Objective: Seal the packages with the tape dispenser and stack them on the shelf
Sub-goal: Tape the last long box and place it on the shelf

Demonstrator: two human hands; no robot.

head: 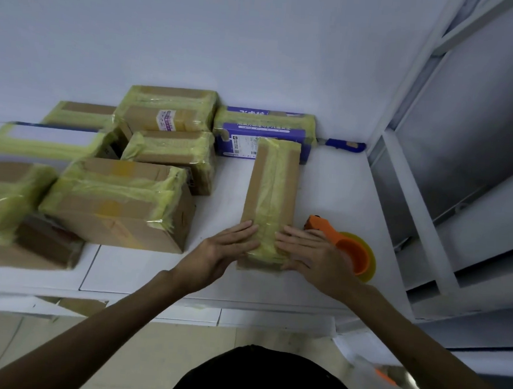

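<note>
A long narrow cardboard package with a yellow tape strip down its middle lies on the white table. My left hand lies flat on the package's near left side, fingers straight. My right hand presses flat on its near right side. The orange tape dispenser with a yellow tape roll lies on the table just right of my right hand, partly hidden behind it.
Several taped cardboard packages crowd the table's left half. A blue-purple box stands at the back against the wall, with a blue-handled tool beside it. A white metal shelf frame rises at the right.
</note>
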